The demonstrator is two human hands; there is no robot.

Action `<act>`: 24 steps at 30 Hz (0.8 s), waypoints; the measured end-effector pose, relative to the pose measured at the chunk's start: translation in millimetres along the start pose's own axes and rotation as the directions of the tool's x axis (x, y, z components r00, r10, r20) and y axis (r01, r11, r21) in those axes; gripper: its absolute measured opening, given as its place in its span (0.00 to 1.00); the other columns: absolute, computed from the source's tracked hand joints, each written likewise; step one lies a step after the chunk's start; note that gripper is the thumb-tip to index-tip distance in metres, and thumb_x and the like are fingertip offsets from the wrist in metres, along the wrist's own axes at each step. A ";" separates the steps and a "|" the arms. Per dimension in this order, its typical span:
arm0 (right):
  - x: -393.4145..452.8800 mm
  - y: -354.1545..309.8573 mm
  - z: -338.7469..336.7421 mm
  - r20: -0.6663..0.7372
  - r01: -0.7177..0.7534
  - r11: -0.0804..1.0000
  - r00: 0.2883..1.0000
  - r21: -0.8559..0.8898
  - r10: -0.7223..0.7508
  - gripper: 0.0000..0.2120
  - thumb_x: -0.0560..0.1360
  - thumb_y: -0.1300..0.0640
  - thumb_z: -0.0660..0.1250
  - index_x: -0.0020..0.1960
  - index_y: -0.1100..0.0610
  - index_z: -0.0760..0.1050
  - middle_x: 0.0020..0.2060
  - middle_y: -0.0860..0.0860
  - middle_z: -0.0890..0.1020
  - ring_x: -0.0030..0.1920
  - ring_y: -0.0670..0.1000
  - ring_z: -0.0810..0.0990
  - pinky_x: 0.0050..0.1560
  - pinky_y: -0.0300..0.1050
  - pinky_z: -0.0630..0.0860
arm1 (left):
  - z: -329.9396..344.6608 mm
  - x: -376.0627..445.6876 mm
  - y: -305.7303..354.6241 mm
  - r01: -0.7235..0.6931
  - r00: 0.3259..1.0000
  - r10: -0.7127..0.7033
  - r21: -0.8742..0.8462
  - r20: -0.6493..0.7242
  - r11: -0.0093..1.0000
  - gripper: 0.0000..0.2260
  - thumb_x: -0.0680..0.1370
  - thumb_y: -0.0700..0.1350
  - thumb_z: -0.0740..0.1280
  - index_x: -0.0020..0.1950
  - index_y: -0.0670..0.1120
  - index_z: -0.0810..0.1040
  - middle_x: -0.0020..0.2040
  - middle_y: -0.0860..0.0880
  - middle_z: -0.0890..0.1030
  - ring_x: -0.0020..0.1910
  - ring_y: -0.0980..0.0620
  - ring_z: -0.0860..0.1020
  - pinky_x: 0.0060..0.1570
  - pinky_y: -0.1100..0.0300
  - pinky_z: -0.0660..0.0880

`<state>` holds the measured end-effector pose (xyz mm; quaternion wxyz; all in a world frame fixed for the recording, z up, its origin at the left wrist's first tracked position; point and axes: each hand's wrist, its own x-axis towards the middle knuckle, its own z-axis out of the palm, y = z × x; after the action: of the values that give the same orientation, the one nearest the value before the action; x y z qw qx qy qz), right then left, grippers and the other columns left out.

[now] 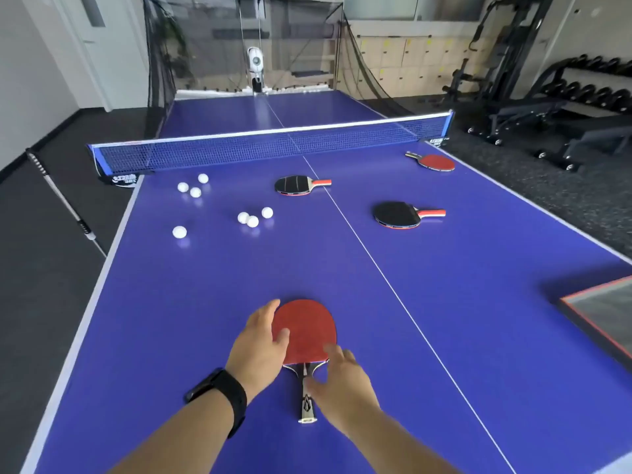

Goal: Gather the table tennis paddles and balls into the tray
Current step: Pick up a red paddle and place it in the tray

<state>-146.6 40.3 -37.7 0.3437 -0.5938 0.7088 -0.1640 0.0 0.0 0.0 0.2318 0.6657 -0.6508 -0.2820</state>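
A red paddle (309,328) lies flat on the blue table (205,302) near me, handle toward me. My left hand (261,347) rests on the blade's left edge, fingers spread. My right hand (342,381) hovers over the handle with fingers apart, touching or just above it. Two black-faced paddles (295,184) (396,214) lie mid-table, and another red paddle (436,161) lies by the net's right end. Several white balls (253,220) are scattered on the left half. The grey tray (608,316) with a red rim sits at the right edge, partly cut off.
The net (266,145) spans the table beyond the paddles. A ball machine (255,68) with catch netting stands at the far end. A pole (65,203) leans left of the table. Weight equipment (547,97) fills the right side of the room.
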 end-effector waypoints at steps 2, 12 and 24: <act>10.8 3.1 9.3 0.048 -0.033 0.998 0.998 -0.059 0.036 0.26 0.71 0.46 0.67 0.65 0.51 0.64 0.57 0.50 0.72 0.54 0.56 0.79 0.43 0.45 0.74 | 6.0 13.1 -0.9 0.018 1.000 -0.019 -0.017 -0.010 1.000 0.24 0.81 0.47 0.60 0.77 0.50 0.58 0.76 0.50 0.64 0.72 0.50 0.67 0.68 0.56 0.66; 55.3 22.4 55.5 0.134 -0.156 0.969 0.974 -0.193 0.183 0.37 0.63 0.40 0.70 0.65 0.50 0.58 0.58 0.48 0.68 0.60 0.53 0.71 0.50 0.46 0.75 | 39.1 72.7 4.2 0.061 0.997 -0.064 -0.068 -0.043 0.996 0.24 0.81 0.49 0.60 0.76 0.55 0.59 0.74 0.52 0.66 0.70 0.51 0.69 0.66 0.52 0.70; 76.8 37.0 24.3 0.068 -0.048 0.999 0.997 -0.013 0.049 0.33 0.71 0.57 0.63 0.72 0.48 0.52 0.57 0.50 0.71 0.55 0.55 0.78 0.50 0.47 0.78 | 56.2 92.2 16.5 0.144 0.989 -0.145 -0.035 -0.040 0.989 0.23 0.81 0.50 0.60 0.75 0.55 0.61 0.74 0.51 0.67 0.69 0.49 0.70 0.64 0.54 0.69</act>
<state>-161.5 -19.8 -101.1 0.3683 -0.5837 0.7116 -0.1313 -50.8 -89.4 -36.8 0.2353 0.7132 -0.5911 -0.2941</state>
